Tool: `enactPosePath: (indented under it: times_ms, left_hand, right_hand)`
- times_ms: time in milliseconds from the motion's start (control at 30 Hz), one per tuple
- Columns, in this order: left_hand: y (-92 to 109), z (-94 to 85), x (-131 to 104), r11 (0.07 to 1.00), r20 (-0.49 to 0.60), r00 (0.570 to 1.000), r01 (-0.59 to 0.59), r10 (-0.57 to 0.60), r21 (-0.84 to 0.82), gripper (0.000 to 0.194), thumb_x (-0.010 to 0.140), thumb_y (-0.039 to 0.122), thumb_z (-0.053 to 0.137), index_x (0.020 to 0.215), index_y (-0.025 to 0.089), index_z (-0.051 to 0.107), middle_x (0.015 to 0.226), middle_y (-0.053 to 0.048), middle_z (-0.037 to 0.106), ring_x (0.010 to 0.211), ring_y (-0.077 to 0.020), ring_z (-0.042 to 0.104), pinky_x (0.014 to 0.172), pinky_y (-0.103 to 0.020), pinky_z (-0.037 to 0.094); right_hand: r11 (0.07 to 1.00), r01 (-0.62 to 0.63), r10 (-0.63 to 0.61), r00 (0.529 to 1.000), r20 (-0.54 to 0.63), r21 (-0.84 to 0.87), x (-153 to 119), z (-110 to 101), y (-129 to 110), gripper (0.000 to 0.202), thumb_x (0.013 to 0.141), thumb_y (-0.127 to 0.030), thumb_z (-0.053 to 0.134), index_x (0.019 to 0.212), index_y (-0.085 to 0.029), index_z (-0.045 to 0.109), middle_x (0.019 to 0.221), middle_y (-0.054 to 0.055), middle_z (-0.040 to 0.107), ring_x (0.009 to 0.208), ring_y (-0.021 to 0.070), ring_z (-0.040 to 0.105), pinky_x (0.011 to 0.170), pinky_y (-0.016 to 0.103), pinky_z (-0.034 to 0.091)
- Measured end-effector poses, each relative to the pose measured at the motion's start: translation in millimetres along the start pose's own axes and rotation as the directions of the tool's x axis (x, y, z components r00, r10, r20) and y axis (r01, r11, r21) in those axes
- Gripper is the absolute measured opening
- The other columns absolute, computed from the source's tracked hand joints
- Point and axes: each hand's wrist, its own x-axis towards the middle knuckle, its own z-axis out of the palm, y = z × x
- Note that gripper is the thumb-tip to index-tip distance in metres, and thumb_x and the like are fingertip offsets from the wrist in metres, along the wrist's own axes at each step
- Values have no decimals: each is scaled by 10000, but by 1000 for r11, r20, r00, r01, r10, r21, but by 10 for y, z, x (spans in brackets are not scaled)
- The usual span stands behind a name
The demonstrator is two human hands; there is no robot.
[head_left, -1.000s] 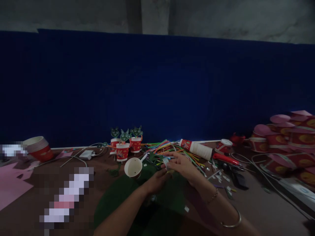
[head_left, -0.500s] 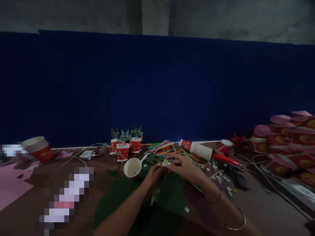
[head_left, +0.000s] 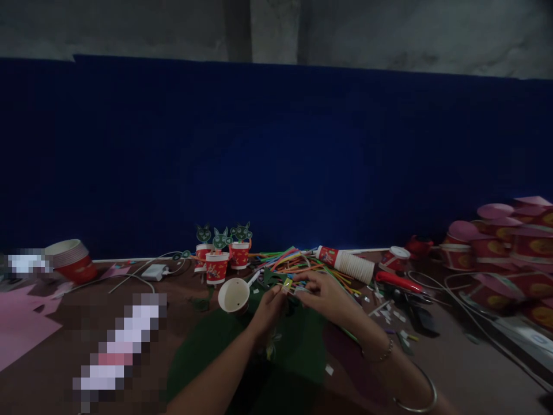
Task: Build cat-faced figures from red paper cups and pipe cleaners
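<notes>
A small yellow piece with a shiny whitish part (head_left: pixel 287 285) is pinched in my left hand (head_left: pixel 268 311), between thumb and fingers. Just right of it, the thumb and fingertips of my right hand (head_left: pixel 324 295) are drawn together; whatever they hold is too small and dim to name. Both hands are above a dark green sheet (head_left: pixel 203 351). To the left of my left hand a white-lined paper cup (head_left: pixel 234 295) lies with its mouth toward me, small dark holes inside. Dark green cut paper (head_left: pixel 272 276) sits behind my fingers.
Several red cups with green animal faces (head_left: pixel 217 266) stand at the back. Colourful sticks (head_left: pixel 294 260) and stacked paper cups (head_left: pixel 345 263) lie behind my hands. A red-handled tool (head_left: pixel 400 281), white scraps (head_left: pixel 384 314) and cables are right; pink-topped red cups (head_left: pixel 492 248) pile far right.
My right fingertips have moved slightly off the small yellow piece, which stays in my left hand. The view has shifted a little.
</notes>
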Motion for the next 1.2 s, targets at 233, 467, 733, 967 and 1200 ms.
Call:
enactPosePath:
  times_ms: [233, 467, 733, 967, 1200]
  left_hand:
    - [-56, -9, 4, 996, -15, 999, 32, -33, -88, 346, 689, 504, 564, 690, 188, 422, 482, 95, 334, 391, -42, 255, 393, -176, 135]
    - [-32, 3, 19, 984, -35, 996, 75, -82, -160, 329, 662, 473, 579, 645, 200, 397, 458, 105, 298, 362, -36, 227, 369, -172, 113]
    - [-40, -26, 77, 987, -106, 992, 58, -75, -153, 302, 626, 432, 623, 620, 186, 450, 451, 93, 338, 387, -44, 309, 394, -182, 192]
    - [22, -17, 31, 999, -131, 991, 22, -25, -25, 386, 619, 523, 642, 674, 182, 470, 461, 102, 356, 411, -45, 305, 411, -180, 200]
    - [80, -74, 32, 999, -129, 991, -41, 43, 14, 397, 636, 538, 637, 689, 178, 478, 443, 102, 361, 384, -45, 299, 391, -181, 168]
  right_hand:
    - [996, 19, -22, 999, -27, -88, -9, -12, 10, 308, 735, -255, 568, 1033, -186, 596, 582, -32, 548, 523, 107, 488, 482, 202, 343]
    - [986, 13, -18, 999, -29, -166, -7, -26, 22, 322, 712, -235, 583, 1030, -185, 609, 599, -25, 570, 539, 108, 480, 515, 210, 337]
    - [966, -10, 6, 1000, -18, -259, 13, -36, 77, 364, 692, -227, 585, 1054, -198, 610, 629, -21, 600, 547, 112, 489, 522, 214, 323]
    - [958, 11, -8, 1000, 9, -287, 35, -8, 160, 360, 671, -184, 566, 1029, -200, 603, 643, -23, 601, 586, 123, 518, 562, 222, 353]
    - [993, 38, -35, 999, 37, -111, 191, 80, 353, 376, 660, -124, 534, 1030, -166, 588, 866, 27, 652, 691, 136, 567, 649, 244, 432]
